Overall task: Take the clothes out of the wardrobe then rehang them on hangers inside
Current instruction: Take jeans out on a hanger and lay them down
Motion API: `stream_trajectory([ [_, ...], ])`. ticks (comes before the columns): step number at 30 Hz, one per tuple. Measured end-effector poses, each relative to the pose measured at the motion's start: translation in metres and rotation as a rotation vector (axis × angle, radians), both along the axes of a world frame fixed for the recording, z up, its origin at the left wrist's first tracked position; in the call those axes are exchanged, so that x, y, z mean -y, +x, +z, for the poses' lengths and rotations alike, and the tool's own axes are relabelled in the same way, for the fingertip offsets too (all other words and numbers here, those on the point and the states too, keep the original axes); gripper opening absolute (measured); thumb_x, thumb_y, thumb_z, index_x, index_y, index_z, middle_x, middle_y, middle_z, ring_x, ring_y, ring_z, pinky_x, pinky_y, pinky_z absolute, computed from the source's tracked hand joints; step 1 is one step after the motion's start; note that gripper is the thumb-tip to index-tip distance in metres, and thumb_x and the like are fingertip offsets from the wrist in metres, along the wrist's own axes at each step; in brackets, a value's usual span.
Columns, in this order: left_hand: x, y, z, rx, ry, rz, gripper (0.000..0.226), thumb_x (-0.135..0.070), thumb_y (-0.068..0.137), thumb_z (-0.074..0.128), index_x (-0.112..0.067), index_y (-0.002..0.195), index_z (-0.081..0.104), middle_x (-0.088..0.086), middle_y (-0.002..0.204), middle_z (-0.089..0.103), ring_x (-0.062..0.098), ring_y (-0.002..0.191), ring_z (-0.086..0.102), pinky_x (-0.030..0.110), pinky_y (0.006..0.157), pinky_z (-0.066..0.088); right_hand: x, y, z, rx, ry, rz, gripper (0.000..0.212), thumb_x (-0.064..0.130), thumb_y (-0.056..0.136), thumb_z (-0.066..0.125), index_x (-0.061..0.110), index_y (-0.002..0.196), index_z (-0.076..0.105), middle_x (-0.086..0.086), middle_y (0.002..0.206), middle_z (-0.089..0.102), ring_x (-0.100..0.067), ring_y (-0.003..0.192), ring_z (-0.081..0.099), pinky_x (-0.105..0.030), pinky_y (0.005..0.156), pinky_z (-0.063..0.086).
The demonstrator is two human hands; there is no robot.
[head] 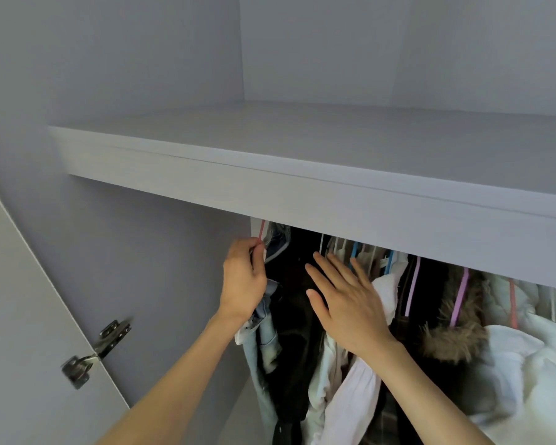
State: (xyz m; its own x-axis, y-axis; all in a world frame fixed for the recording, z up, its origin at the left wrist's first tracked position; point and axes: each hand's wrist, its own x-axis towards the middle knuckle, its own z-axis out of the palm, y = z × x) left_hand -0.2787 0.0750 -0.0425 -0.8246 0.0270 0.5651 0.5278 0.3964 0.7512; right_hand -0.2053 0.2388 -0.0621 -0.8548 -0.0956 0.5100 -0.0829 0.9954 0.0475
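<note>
Grey shelf (302,187) hides what is probably the rail above hangers (459,297).

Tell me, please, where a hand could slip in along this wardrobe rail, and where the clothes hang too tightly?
Bare room lies left of the pink hanger, against the side wall, and on the shelf above. Between the left hand and right hand hangs a dark garment. Right of that, hangers pack tightly.
</note>
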Motion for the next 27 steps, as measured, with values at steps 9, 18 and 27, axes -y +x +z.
stream_trajectory([
  [9,0.041,0.052,-0.052,0.111,0.002,0.112,0.01,-0.009,0.094,0.048,-0.016,0.091,0.055,-0.003,0.083,0.051,0.009,0.066,0.049,0.009,0.06,0.036,0.023,-0.006,0.012,0.029,-0.049,0.061,0.048,0.035,0.089,0.033,0.01,0.105,0.07,-0.009,0.12,0.064,-0.027,0.123,0.051,-0.047,0.113,0.02],
  [18,0.081,0.117,-0.075,0.133,-0.027,0.244,0.016,-0.005,0.092,0.051,-0.02,0.087,0.052,-0.009,0.078,0.048,0.01,0.074,0.05,0.007,0.07,0.035,0.139,0.003,0.031,0.532,-0.958,0.326,0.033,0.021,0.097,0.045,-0.004,0.117,0.055,-0.015,0.108,0.065,-0.028,0.102,0.06,-0.038,0.097,0.045],
  [27,0.138,0.207,-0.099,0.172,-0.284,0.123,0.025,-0.033,0.095,0.042,-0.015,0.094,0.059,-0.014,0.079,0.043,0.003,0.077,0.039,0.013,0.074,0.032,0.203,0.058,-0.006,0.681,-1.764,0.224,0.008,0.003,0.089,0.058,0.001,0.084,0.065,-0.009,0.071,0.062,-0.016,0.06,0.057,-0.02,0.054,0.053],
])
